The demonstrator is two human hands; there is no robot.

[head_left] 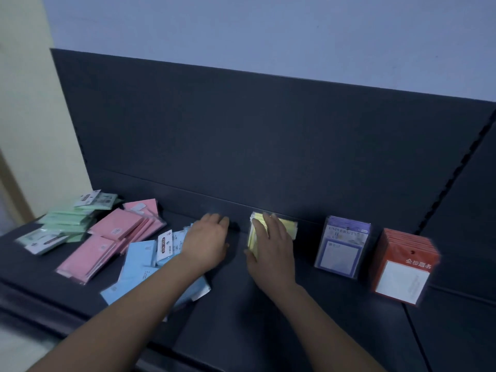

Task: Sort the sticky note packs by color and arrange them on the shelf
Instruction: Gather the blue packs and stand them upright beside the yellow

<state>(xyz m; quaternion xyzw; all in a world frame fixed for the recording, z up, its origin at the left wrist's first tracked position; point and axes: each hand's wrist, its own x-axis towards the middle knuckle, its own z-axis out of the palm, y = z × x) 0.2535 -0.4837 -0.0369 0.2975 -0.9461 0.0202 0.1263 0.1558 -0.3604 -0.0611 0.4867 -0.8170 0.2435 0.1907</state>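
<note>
**Head view.** The right hand (271, 245) grips the upright stack of pale yellow sticky note packs (287, 227). The thumb presses the stack's left face and the fingers curl over its top. The stack stands near the rear of the dark grey metal shelf (241, 312); whether it touches the dark back panel (241, 130) cannot be told.

The left hand (208, 237) lies palm down just beside the stack, fingers relaxed, holding nothing. Its forearm crosses the loose pale blue sticky note packs (139, 264).

To the right stand a row of purple film-wrapped packs (343, 248) and a row of red-orange packs (405, 267), both apparently sorted. To the left, pink packs (112, 237) and mint green packs (67, 224) lie in untidy heaps.

**Risks.**
- The yellow stack seems to be held up mainly by the hand. If released before it is squared and leaning, the packs would likely fan out or tip forward.
- The left forearm, if drawn back carelessly, could drag blue packs toward the shelf's front edge.

**Materials.**
- The packs are thin, flat rectangles of paper in clear glossy film, some with white header cards. They are judged slippery against one another.
- The shelf surface is flat and matte.
- The back panel is plain.
</note>
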